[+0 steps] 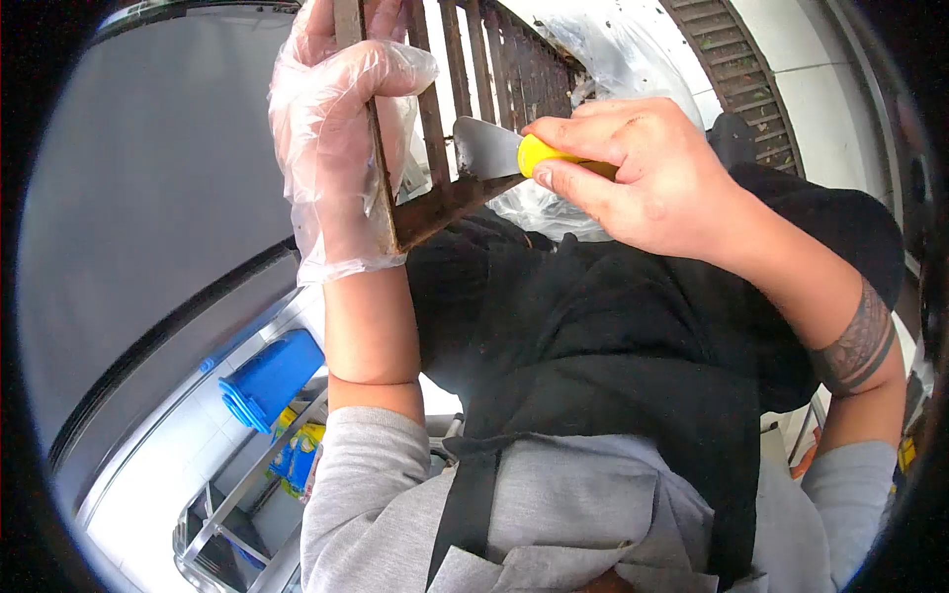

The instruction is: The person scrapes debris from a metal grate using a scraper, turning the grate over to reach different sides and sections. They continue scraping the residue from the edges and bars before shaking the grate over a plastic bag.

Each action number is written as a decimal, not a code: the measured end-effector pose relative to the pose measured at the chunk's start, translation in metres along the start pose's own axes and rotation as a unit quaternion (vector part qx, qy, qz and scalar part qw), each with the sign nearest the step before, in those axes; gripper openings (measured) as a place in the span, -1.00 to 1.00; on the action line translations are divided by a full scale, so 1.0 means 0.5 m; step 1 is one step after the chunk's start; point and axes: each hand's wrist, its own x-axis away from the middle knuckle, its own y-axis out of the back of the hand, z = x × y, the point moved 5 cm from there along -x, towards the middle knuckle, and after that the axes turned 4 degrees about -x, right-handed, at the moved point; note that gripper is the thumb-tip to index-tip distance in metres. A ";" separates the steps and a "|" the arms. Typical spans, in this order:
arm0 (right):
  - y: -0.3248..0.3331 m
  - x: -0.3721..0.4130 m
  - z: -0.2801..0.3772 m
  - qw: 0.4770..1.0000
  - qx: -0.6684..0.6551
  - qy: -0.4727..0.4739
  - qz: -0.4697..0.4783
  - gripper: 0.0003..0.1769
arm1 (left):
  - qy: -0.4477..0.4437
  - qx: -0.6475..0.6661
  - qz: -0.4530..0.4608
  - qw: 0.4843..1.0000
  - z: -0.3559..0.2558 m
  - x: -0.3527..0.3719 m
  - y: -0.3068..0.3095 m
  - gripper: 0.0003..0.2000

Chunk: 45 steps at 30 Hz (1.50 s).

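Observation:
My left hand [331, 133], in a loose clear plastic glove, grips the edge of a dark, grimy slatted grate [450, 210] and keeps it tilted above my lap. Bare and closed, my right hand [647, 178] holds a putty knife [489, 150] by its yellow handle. The flat metal blade lies against the grate's inner corner, by the lower rail and slats. Dark residue shows along the blade's lower edge. Part of the left fingers is hidden behind the grate's frame.
Clear plastic sheeting [613, 49] lies beyond the grate. A slatted drain cover [727, 69] runs through the pale tiled floor at upper right. A large grey panel [148, 168] stands on the left. Below it are a blue bin [277, 376] and a metal frame [222, 519].

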 end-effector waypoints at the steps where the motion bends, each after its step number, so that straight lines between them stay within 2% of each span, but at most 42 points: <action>1: -0.007 0.001 -0.008 0.999 -0.032 -0.026 0.012 -0.75 | 0.007 -0.003 -0.003 1.000 -0.001 0.001 0.003 -0.12; 5: -0.020 0.002 -0.024 0.995 -0.075 -0.055 0.023 -0.72 | 0.000 0.007 0.014 1.000 -0.015 0.009 -0.013 -0.14; 6: -0.019 0.003 -0.023 0.995 -0.076 -0.055 0.025 -0.72 | 0.019 0.000 0.000 1.000 -0.020 0.011 -0.021 -0.15; 7: -0.018 0.006 -0.027 0.989 -0.106 -0.092 0.040 -0.72 | 0.036 -0.007 -0.014 0.999 -0.019 0.011 -0.027 -0.16; 8: -0.021 0.009 -0.032 0.981 -0.136 -0.129 0.055 -0.71 | -0.006 -0.019 0.009 1.000 -0.010 0.016 -0.023 -0.24; 9: -0.028 0.013 -0.030 0.981 -0.136 -0.127 0.057 -0.71 | -0.008 -0.019 0.008 1.000 -0.005 0.015 -0.002 -0.24; 11: -0.045 0.026 -0.043 0.961 -0.200 -0.186 0.044 -0.70 | 0.006 0.123 0.163 0.979 -0.019 0.006 -0.018 -0.39; 12: -0.044 0.027 -0.045 0.961 -0.199 -0.185 0.043 -0.70 | 0.036 0.113 -0.034 0.992 -0.001 0.017 0.007 -0.51; 14: -0.047 0.028 -0.048 0.938 -0.239 -0.240 0.076 -0.68 | 0.023 0.085 -0.034 0.996 -0.001 0.016 0.011 -0.52; 15: -0.039 0.024 -0.043 0.938 -0.238 -0.239 0.075 -0.68 | 0.011 0.056 -0.036 0.998 -0.002 0.016 0.014 -0.53; 17: -0.034 0.024 -0.038 0.889 -0.268 -0.348 0.128 -0.66 | -0.012 0.027 -0.068 0.997 0.010 0.017 0.002 -0.53; 18: -0.031 0.023 -0.037 0.890 -0.267 -0.347 0.128 -0.66 | -0.034 -0.001 -0.101 0.994 0.011 0.017 0.001 -0.52; 20: -0.021 0.024 -0.041 0.880 -0.294 -0.364 0.085 -0.66 | -0.015 0.023 -0.073 0.997 -0.001 0.014 -0.001 -0.51; 21: -0.020 0.022 -0.045 0.881 -0.292 -0.362 0.085 -0.66 | 0.005 0.047 -0.045 0.998 -0.007 0.014 -0.001 -0.50; 23: 0.009 -0.003 -0.048 0.950 -0.197 -0.242 0.005 -0.66 | 0.024 0.070 -0.017 0.997 -0.015 0.014 -0.004 -0.49; 25: 0.019 -0.016 -0.064 0.958 -0.176 -0.223 -0.020 -0.65 | 0.034 0.025 -0.060 0.997 -0.016 0.014 0.003 -0.40; 26: 0.028 -0.022 -0.063 0.970 -0.154 -0.181 -0.047 -0.64 | 0.033 0.027 -0.057 0.997 -0.010 0.014 0.003 -0.40; 27: 0.038 -0.025 -0.057 0.979 -0.132 -0.138 -0.073 -0.63 | 0.029 0.004 -0.109 0.994 -0.002 0.018 0.018 -0.43; 28: 0.045 -0.029 -0.037 0.984 -0.116 -0.128 -0.031 -0.62 | 0.024 -0.019 -0.163 0.986 0.003 0.022 0.035 -0.46; 29: 0.055 -0.025 -0.018 0.985 -0.115 -0.126 -0.031 -0.62 | 0.022 -0.019 -0.163 0.986 0.005 0.021 0.041 -0.46; 31: 0.052 -0.004 0.035 0.998 0.012 -0.037 0.055 -0.60 | -0.011 -0.118 -0.110 0.987 0.000 0.015 0.046 -0.53; 32: 0.044 0.013 0.052 0.998 -0.019 -0.010 0.052 -0.47 | -0.014 -0.119 -0.114 0.986 0.005 0.011 0.052 -0.53; 34: 0.027 0.032 0.072 0.998 -0.049 -0.031 0.031 -0.46 | -0.064 -0.041 -0.080 0.994 0.011 0.004 0.050 -0.46; 36: 0.009 0.032 0.077 0.997 -0.057 -0.051 0.018 -0.46 | -0.064 -0.043 -0.076 0.994 0.006 0.006 0.048 -0.49; 38: 0.009 0.024 0.083 0.998 -0.059 -0.023 -0.013 -0.47 | -0.071 -0.030 -0.046 0.996 0.001 -0.005 0.051 -0.52; 41: 0.005 0.019 0.087 0.997 -0.053 -0.045 -0.014 -0.46 | -0.060 0.005 -0.085 0.995 -0.006 -0.005 0.059 -0.58; 45: -0.002 0.044 0.087 0.998 -0.042 -0.045 -0.020 -0.47 | -0.039 -0.011 -0.068 0.997 0.020 -0.004 0.070 -0.54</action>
